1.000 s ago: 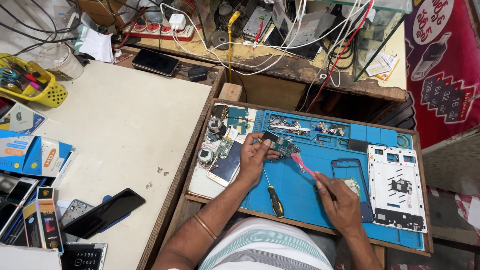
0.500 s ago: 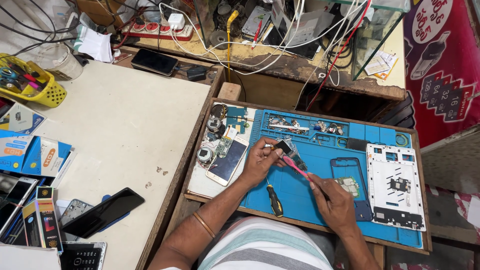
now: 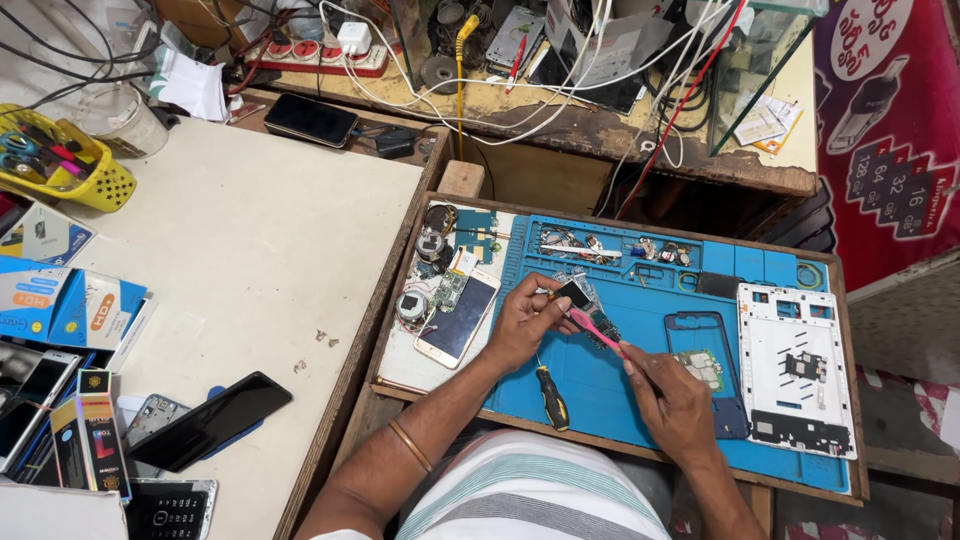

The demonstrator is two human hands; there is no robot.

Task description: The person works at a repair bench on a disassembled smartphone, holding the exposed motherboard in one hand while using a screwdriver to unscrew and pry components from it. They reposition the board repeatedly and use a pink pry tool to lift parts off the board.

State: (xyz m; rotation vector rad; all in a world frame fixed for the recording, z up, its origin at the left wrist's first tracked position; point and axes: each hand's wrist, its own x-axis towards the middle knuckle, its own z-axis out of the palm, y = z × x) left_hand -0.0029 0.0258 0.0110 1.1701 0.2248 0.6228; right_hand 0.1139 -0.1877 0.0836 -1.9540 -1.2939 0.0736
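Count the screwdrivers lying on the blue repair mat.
1: a black-and-yellow screwdriver lies on the blue mat near its front edge, below the left hand. Others may hide among clutter.

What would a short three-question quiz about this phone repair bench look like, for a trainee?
1. True or false: the right hand holds a pink tool.
2. What colour is the work mat?
3. The screwdriver lies: A) on the mat, B) in the yellow basket, C) on the white table.

Key: 1 true. 2 blue. 3 A. The left hand pinches a small dark part at the tool's tip.
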